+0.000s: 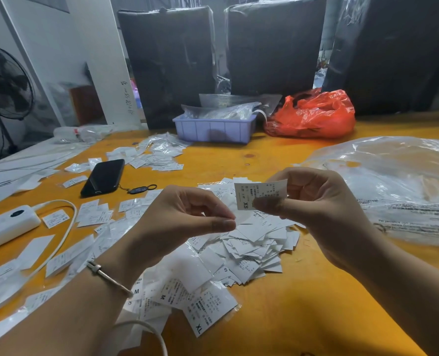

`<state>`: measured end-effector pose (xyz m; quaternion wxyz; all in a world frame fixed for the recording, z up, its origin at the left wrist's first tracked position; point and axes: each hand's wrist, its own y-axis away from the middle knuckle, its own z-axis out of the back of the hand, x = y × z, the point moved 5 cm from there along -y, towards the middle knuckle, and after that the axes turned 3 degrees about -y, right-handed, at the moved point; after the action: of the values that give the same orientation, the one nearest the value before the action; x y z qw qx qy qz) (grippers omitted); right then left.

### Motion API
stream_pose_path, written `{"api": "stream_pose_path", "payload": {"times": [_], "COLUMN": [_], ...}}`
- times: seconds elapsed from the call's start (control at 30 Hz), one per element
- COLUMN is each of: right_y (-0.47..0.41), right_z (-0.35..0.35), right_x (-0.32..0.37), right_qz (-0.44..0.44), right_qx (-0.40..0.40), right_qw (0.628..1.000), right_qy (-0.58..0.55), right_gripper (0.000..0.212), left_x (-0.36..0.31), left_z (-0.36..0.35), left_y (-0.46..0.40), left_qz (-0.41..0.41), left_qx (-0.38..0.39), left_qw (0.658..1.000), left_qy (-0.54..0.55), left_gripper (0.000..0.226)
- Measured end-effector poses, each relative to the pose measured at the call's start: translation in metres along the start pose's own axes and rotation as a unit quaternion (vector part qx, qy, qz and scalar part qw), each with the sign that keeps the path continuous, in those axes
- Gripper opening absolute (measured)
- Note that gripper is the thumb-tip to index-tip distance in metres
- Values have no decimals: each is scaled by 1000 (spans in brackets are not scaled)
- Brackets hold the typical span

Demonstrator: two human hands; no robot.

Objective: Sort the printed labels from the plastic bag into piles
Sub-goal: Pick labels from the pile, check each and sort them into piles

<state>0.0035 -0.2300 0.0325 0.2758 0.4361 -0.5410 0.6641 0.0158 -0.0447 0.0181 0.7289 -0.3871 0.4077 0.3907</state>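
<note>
My right hand (316, 201) pinches a white printed label marked XS (260, 192) between thumb and fingers, held up above the table. My left hand (182, 217) hovers just to its left with fingers curled and thumb and forefinger tips together; I see nothing between them. Under both hands lies a loose heap of white labels (251, 242) on the orange table (303, 317). Nearer me lie labels marked M and XL (208, 309). Small groups of labels lie at the left (92, 211) and farther back (156, 155). A large clear plastic bag (398, 181) lies at the right.
A black phone (104, 177) with a key fob and a white charger block (7, 224) with its cable sit at the left. A blue tray (213, 129) of clear bags and a red plastic bag (313, 114) stand at the back, before wrapped black bundles (272, 47).
</note>
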Motion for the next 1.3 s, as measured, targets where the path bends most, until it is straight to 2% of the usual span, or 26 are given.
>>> {"api": "stream_pose_path", "payload": {"times": [0.3,0.5,0.6,0.7,0.77,0.83,0.9,0.97,1.0,1.07,1.17,1.3], "right_y": [-3,-5,-4,-6,-7,-7,-5,0,2,3,1,0], "right_z": [1,7,9,13,19,18,8,-6,-11,-15,-10,-7], "right_x": [-6,-18,-24,-22,-19,-14,-10,-12,-13,-10,-6,-12], "right_qz": [-32,-116,-127,-110,-84,-31,9,9,10,39,74,51], "right_qx": [61,107,109,81,30,2,28,86,99,89,51,59], "right_qw": [997,987,986,991,996,997,988,979,974,968,968,957], "right_qy": [31,11,16,3,6,77,155,185,205,232,233,278], "right_gripper": [14,8,8,17,37,49,36,18,23,29,15,11], "left_x": [3,7,7,6,6,6,5,5,5,5,5,5], "left_z": [-2,1,3,4,4,4,4,2,2,0,-2,-3], "left_y": [0,-2,-2,-2,-2,-2,-2,-2,-2,-2,-1,-1], "left_qz": [16,18,10,1,-8,-16,-23,-28,-29,-32,-28,-63], "left_qx": [15,7,6,3,-4,-13,-18,-14,-9,6,20,14], "left_qw": [1000,999,1000,1000,1000,1000,1000,1000,1000,999,999,987], "left_qy": [-17,-29,-22,-19,-17,-8,-4,-1,0,-1,-6,-146], "left_gripper": [14,14,13,11,10,13,18,20,18,15,17,28]}}
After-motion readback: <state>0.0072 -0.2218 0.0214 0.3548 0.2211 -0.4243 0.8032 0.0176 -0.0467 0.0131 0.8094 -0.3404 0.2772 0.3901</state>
